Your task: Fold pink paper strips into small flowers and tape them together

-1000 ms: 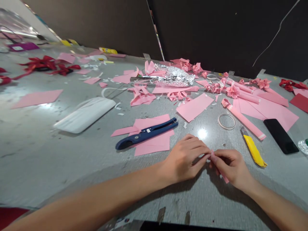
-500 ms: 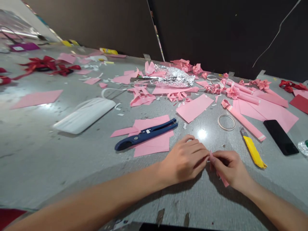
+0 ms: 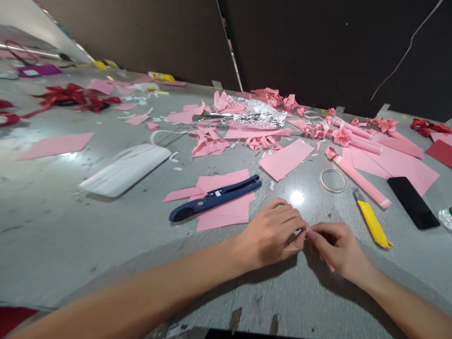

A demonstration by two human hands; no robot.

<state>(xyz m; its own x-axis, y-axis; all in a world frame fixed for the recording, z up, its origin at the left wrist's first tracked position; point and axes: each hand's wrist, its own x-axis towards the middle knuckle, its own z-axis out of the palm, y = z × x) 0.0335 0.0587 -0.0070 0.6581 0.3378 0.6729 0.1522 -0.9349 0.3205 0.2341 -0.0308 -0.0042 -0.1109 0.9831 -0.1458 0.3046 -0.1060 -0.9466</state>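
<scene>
My left hand (image 3: 273, 233) and my right hand (image 3: 339, 247) meet fingertip to fingertip low over the grey table (image 3: 70, 221). Both pinch a small pink paper strip (image 3: 329, 264), whose end sticks out beneath my right fingers. Most of the strip is hidden by the fingers. Blue-handled scissors (image 3: 215, 197) lie on pink paper sheets (image 3: 226, 207) just left of my left hand. A yellow utility knife (image 3: 372, 221) lies to the right of my right hand.
A tape ring (image 3: 333, 180), a black phone (image 3: 411, 202), pink paper rolls (image 3: 356, 176) and folded pink flowers (image 3: 341, 134) lie at the right. Crumpled foil (image 3: 256, 113) sits at the back, a white face mask (image 3: 125, 169) at the left, red ribbons (image 3: 70, 96) far left.
Both hands stay together on the strip with only slight finger shifts. The view has drifted a little.
</scene>
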